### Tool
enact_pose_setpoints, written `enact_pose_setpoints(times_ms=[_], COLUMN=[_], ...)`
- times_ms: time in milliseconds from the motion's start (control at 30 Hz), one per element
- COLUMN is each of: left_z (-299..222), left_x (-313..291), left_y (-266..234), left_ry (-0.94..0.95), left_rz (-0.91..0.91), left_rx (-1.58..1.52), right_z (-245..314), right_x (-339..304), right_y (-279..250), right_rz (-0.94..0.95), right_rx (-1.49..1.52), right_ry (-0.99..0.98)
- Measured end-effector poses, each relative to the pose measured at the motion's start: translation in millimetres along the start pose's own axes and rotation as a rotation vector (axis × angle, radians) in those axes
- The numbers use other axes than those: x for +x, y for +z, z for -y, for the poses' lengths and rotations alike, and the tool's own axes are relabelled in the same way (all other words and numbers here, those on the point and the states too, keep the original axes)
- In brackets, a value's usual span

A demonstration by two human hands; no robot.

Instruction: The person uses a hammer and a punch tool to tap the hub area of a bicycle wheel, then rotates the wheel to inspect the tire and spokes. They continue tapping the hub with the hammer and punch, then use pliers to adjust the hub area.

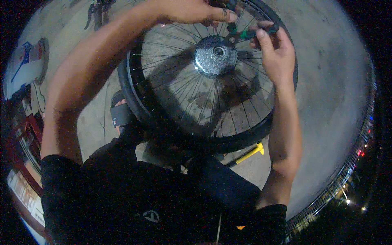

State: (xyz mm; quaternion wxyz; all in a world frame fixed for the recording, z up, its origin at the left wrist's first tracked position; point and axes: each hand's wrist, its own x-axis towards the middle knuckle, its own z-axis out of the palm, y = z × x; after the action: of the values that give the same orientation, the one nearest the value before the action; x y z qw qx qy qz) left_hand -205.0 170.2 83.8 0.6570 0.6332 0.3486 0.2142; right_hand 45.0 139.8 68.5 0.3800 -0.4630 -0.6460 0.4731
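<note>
A bicycle wheel (141, 100) with a black tire and thin spokes lies in front of me. At its hub sits a silver cassette (214, 61) of stacked sprockets. My right hand (277, 49) is closed around a dark hand tool with green parts (246, 35), above the spokes at the cassette's upper right. The tool's exact kind is unclear. My left hand (200, 12) reaches over the wheel's far side, thumb and fingers bent together close to the tool's far end. What those fingers grip is dark and partly cut off by the picture's top edge.
A yellow-and-black tool (249, 154) lies on the concrete floor below the wheel. A sandaled foot (120, 112) is beside the tire. At left are a pale container (24, 67) and a red frame (30, 130). Dark bicycle parts (98, 12) show at upper left.
</note>
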Motion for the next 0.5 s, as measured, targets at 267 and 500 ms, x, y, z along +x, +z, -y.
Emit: enact_pose_setpoints(times_ms=[267, 500], left_z=[25, 37], left_x=[12, 16], left_y=[25, 22], left_ry=[0.049, 0.163], left_rz=[-0.179, -0.236], left_rx=[0.032, 0.087], right_z=[-22, -26], right_x=[-19, -15], right_y=[9, 13], right_rz=[-0.062, -0.077], right_rx=[0.102, 0.119], right_ry=[0.146, 0.130])
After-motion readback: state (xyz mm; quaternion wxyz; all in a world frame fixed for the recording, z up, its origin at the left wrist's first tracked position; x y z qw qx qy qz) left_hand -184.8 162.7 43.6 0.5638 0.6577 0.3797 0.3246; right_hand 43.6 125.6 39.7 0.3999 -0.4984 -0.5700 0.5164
